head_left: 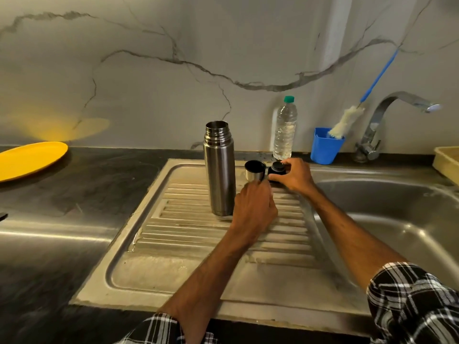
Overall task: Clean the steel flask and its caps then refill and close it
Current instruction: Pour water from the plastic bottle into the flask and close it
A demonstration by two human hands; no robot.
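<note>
Head view: the left hand (pixel 253 207) reaches over the ribbed drainboard (pixel 198 244), its fingers (pixel 259 186) curled round the foot of the steel cup cap (pixel 254 171), which stands mouth-up just beyond them; the right hand (pixel 295 177) pinches the black stopper (pixel 277 168) between thumb and forefinger, just beside the cup; the steel flask (pixel 219 170) stands upright and uncapped just left of the left fingers; behind the right fingers stands a water bottle (pixel 285 130); farther right, a blue cup (pixel 325 147) holds a bottle brush (pixel 347 120), near the tap (pixel 397 100).
</note>
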